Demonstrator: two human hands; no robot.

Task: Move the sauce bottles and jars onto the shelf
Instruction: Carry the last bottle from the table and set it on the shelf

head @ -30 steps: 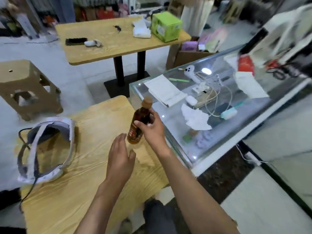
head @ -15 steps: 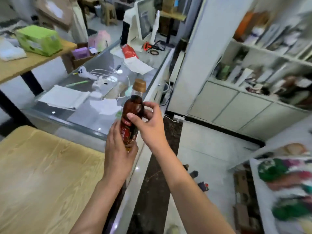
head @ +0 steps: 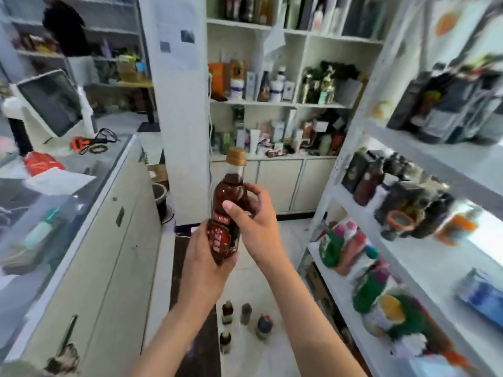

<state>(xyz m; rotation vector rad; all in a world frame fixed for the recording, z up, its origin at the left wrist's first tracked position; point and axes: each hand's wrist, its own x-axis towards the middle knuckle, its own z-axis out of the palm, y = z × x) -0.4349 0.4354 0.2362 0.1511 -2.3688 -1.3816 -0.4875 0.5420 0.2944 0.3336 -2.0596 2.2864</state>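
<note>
Both hands are gripping the sauce bottle (head: 228, 213): my left hand (head: 208, 263) is cupping its base and labelled lower body from below, and my right hand (head: 253, 216) is wrapping the shoulder, thumb across the front. I am holding it upright in mid-air, cap above my fingers, resting on nothing. By my reckoning the task is only getting started, since this bottle is not yet on the shelf (head: 424, 257), which is standing off to the right of my right hand, its tiers already crowded with goods. Four more small bottles (head: 246, 321) are waiting on the floor below my forearms, so most of the carrying is still ahead of me.
</note>
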